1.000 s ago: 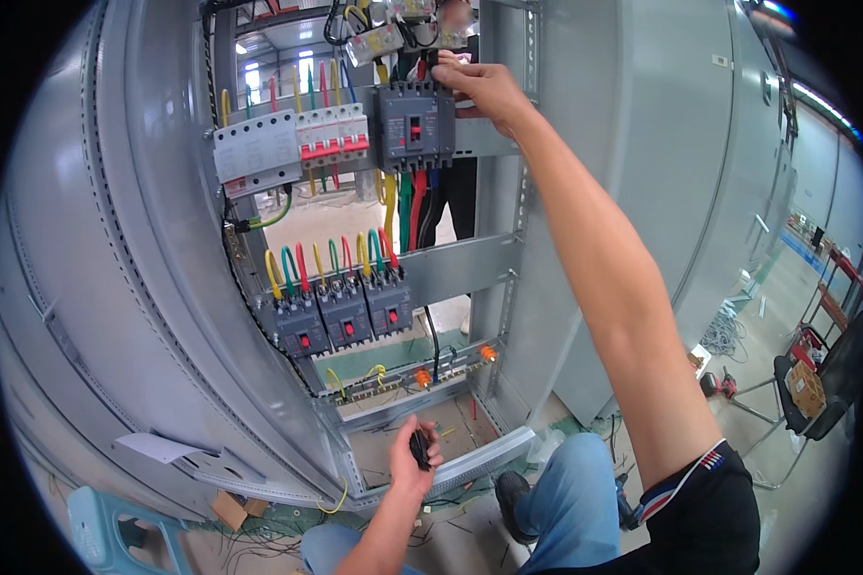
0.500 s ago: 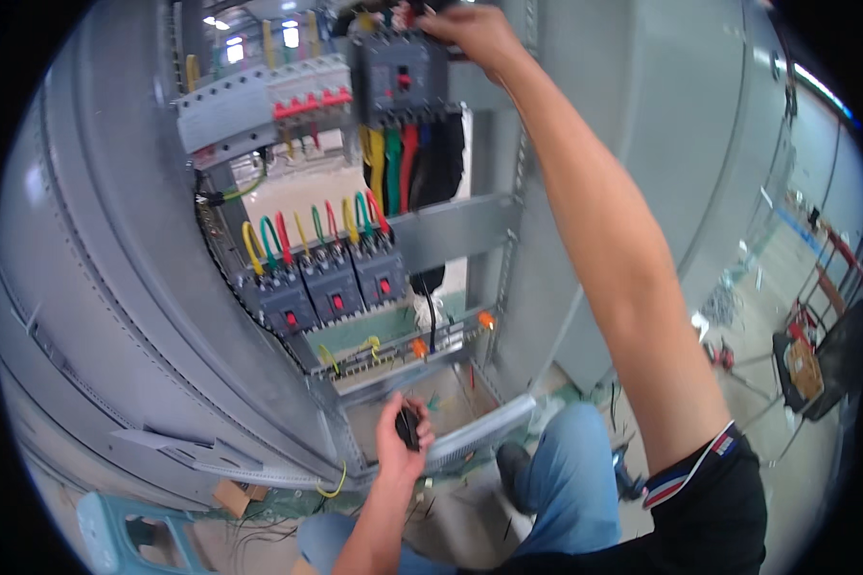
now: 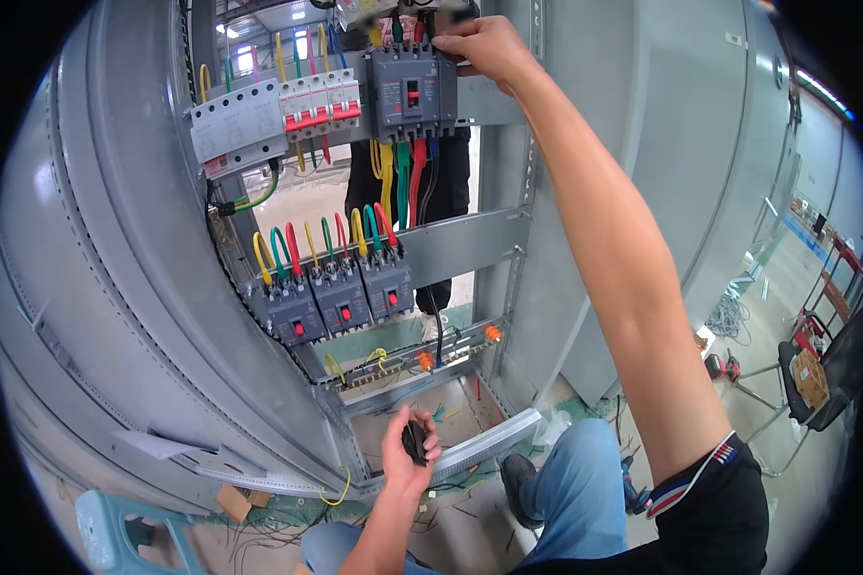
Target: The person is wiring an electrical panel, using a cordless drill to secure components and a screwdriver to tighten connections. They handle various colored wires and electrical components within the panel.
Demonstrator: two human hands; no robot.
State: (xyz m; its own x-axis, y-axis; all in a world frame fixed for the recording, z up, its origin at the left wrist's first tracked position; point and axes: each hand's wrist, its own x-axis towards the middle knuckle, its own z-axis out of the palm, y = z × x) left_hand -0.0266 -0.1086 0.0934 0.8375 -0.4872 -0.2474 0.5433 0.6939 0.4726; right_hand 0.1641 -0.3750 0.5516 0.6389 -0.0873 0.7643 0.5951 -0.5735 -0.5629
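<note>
My right hand (image 3: pixel 492 55) reaches up to the top right corner of a large dark grey circuit breaker (image 3: pixel 412 93). Its fingers are pinched at the terminal end; whatever is between them is too hidden to name. Yellow, green and red cables (image 3: pixel 401 182) hang below this breaker. Low in front of the cabinet, my left hand (image 3: pixel 408 452) is closed around a small black object (image 3: pixel 414 442), mostly covered by the fingers. Three smaller breakers (image 3: pixel 340 304) with red switches sit on a lower rail, with looped coloured wires on top.
Left of the large breaker are red-switched miniature breakers (image 3: pixel 321 103) and a light grey module (image 3: pixel 238 127). Behind the frame stands a person in dark trousers (image 3: pixel 362 182). A blue stool (image 3: pixel 134 527) is at lower left. On the right are a chair (image 3: pixel 815 383) and a red drill (image 3: pixel 724 366).
The view has shifted slightly, and the cabinet sits a little lower and further right. My right hand remains at the breaker's top corner; my left hand still holds the black object.
</note>
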